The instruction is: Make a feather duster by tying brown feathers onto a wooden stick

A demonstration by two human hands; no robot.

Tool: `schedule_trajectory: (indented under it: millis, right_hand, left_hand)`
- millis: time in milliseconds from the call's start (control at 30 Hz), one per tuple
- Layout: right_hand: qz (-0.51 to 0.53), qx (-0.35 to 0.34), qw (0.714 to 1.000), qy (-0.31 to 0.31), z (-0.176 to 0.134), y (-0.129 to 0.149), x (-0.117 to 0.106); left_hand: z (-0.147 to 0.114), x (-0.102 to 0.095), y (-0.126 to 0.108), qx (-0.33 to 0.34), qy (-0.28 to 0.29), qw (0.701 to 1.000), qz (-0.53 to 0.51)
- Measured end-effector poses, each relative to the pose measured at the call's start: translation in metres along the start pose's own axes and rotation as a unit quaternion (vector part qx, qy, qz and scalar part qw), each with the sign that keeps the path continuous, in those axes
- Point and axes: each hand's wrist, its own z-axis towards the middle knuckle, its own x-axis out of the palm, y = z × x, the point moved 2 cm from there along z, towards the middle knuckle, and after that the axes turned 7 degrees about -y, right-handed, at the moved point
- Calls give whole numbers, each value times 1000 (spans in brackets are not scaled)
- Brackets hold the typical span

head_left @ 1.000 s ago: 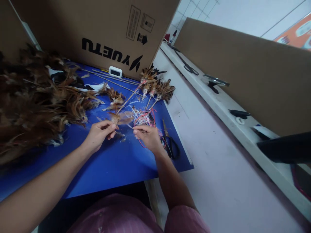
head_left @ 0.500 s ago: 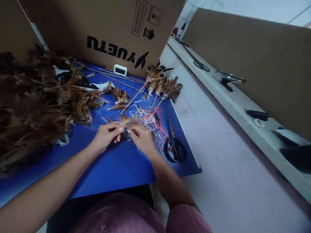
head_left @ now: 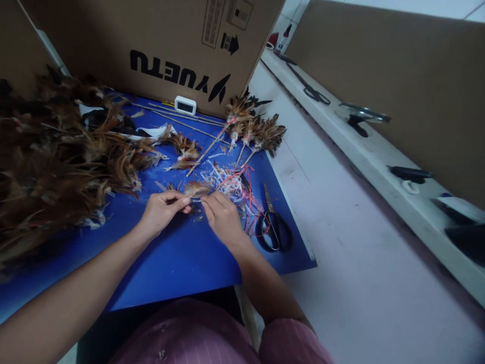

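Over the blue work surface (head_left: 178, 268), my left hand (head_left: 161, 212) is closed, thumb against fingers, at the near end of a small tuft of brown feathers (head_left: 197, 188). My right hand (head_left: 223, 217) pinches from the other side. A thin pale strand (head_left: 196, 200) spans the short gap between the fingertips; whether it is a quill or a strip I cannot tell. Right beyond my right hand lies a tangle of white and red plastic strips (head_left: 231, 182). Black-handled scissors (head_left: 273, 227) rest to its right, points away from me.
A large pile of brown feathers (head_left: 76, 167) covers the left side. Feather bundles on thin sticks (head_left: 261, 134) lie at the back right, with loose sticks (head_left: 182, 121) and a small white digital display (head_left: 185, 105) before a cardboard box (head_left: 170, 30). A ledge (head_left: 371, 146) with tools runs along the right.
My right hand has flattened slightly and its fingers have shifted. The pale strand between my hands now shows more plainly, and the feather tuft sits a bit farther right.
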Motion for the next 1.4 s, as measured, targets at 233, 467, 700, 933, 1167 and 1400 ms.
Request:
schedule_trajectory:
  millis: [233, 467, 700, 933, 1167, 1400]
  right_hand:
    - [-217, -113, 969, 42, -6, 27, -16]
    - [-225, -233, 935, 147, 24, 49, -26]
    - [56, -121, 925, 356, 82, 9, -18]
    - [369, 165, 864, 302, 59, -32, 19]
    - [286, 180, 936, 99, 11, -9, 26]
    - [-142, -129, 979, 64, 9, 27, -6]
  left_hand:
    - [-7, -1, -15, 204, 16, 956, 213]
    - [-16, 7, -12, 347, 64, 889, 292]
    - [-14, 3, -21, 337, 131, 915, 181]
    - [-4, -4, -18, 53, 79, 994, -54]
    - [0, -3, -7, -13, -5, 999, -51]
    - [-5, -3, -14, 213, 3, 955, 207]
